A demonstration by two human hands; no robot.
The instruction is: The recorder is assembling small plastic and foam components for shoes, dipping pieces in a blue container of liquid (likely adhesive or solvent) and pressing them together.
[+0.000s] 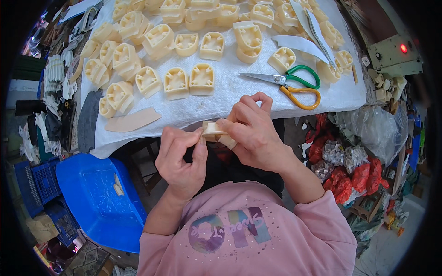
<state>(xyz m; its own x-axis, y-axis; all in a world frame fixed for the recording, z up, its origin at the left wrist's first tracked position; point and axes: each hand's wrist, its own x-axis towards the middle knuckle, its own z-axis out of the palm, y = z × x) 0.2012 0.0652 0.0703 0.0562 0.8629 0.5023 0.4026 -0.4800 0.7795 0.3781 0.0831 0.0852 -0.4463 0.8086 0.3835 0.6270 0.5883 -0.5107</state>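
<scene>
Blue plastic bin [87,198], at lower left, with a small pale scrap [119,185] in it. Above the bin, a dark strip [88,122] hangs at the edge of the white cloth [207,103]; just to its right lies a beige strip [132,120], below the nearest of the many cream blocks [201,79]. The left hand [179,154] has thumb and forefinger pressed together, pinching the left edge of the cream piece [212,127]; whether the tips take its wall or a layer on it cannot be told. The other fingers are curled in. The cream piece is held between the two hands, just off the cloth's near edge. The right hand [251,131] pinches its right side, one tip on top, the rest of the fingers bent and partly hidden. Scissors [281,80], with one green and one orange handle, lie spread on the cloth beyond the right hand. Red bags [338,184] are heaped at far right
</scene>
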